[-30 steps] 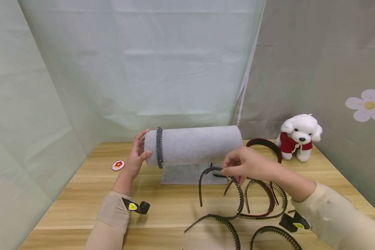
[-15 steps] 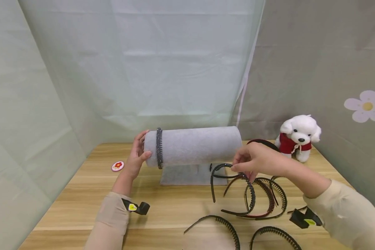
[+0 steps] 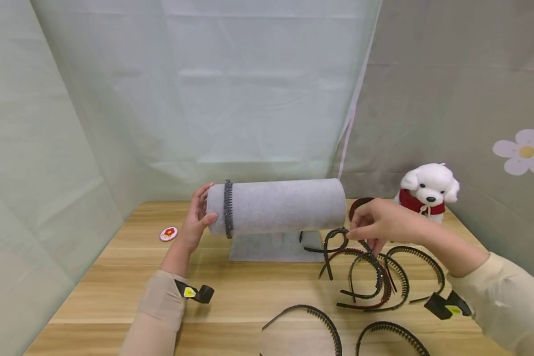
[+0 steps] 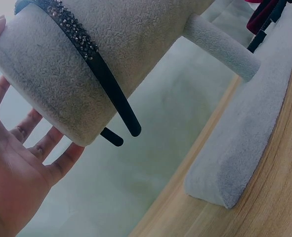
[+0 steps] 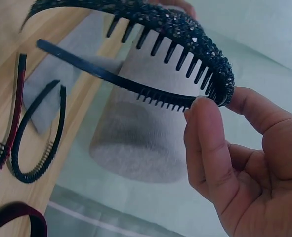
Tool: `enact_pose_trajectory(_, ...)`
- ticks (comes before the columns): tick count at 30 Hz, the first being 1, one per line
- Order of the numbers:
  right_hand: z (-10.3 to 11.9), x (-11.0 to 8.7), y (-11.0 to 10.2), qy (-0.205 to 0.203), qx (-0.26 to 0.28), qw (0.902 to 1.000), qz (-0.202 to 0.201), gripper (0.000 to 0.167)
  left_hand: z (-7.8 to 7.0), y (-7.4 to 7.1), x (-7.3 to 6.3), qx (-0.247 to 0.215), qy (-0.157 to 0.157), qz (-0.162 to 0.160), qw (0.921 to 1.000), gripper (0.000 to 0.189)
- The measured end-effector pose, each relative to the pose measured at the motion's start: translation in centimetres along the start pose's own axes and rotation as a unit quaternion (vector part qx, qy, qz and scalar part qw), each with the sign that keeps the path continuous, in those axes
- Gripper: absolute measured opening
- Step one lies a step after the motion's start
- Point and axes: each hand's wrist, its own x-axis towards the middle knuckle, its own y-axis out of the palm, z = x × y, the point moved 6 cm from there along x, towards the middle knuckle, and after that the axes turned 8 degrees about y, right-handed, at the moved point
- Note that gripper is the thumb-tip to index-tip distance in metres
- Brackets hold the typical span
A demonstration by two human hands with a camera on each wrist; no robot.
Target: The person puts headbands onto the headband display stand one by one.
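A grey plush cylinder point(image 3: 285, 205) on a flat base point(image 3: 271, 248) forms a headband display stand. My left hand point(image 3: 191, 226) grips its left end, thumb in front and fingers round the back. Near that end, a dark beaded headband point(image 3: 228, 210) sits round the cylinder; its two tips hang below in the left wrist view. My right hand point(image 3: 384, 222) pinches another black headband point(image 5: 200, 39) at the top of its arch, just off the cylinder's right end. Sparkling beads cover its outside, and comb teeth line the inside.
Several toothed headbands, including a dark one point(image 3: 396, 327), lie at the front and right of the wooden table. Behind the right hand shows a dark red headband point(image 3: 359, 203). A white plush dog point(image 3: 429, 185) sits back right, a round flower badge point(image 3: 168, 234) left.
My right hand has moved right with the beaded headband, from in front of the stand to its right end, and the headband has turned. My left hand has stayed on the cylinder.
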Motion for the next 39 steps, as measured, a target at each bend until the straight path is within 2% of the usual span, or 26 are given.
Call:
enact_pose_trajectory(17,-2.2,0.5,-2.1,0.044,-0.045,0.9977,-0.027,0.025,0.1,0.0,-0.1,0.002,-0.004,-0.002,1.0,0.067)
enact_pose_trajectory(27,-2.2,1.0,-3.6,0.045,-0.089,0.991,-0.089,0.027,-0.1,0.1,-0.1,-0.002,0.005,0.001,1.0,0.068)
enact_pose_trajectory(39,-0.8,2.4,-5.6,0.04,-0.124,0.9735,-0.188,0.026,-0.4,-0.1,-0.1,-0.006,0.006,-0.004,1.0,0.066)
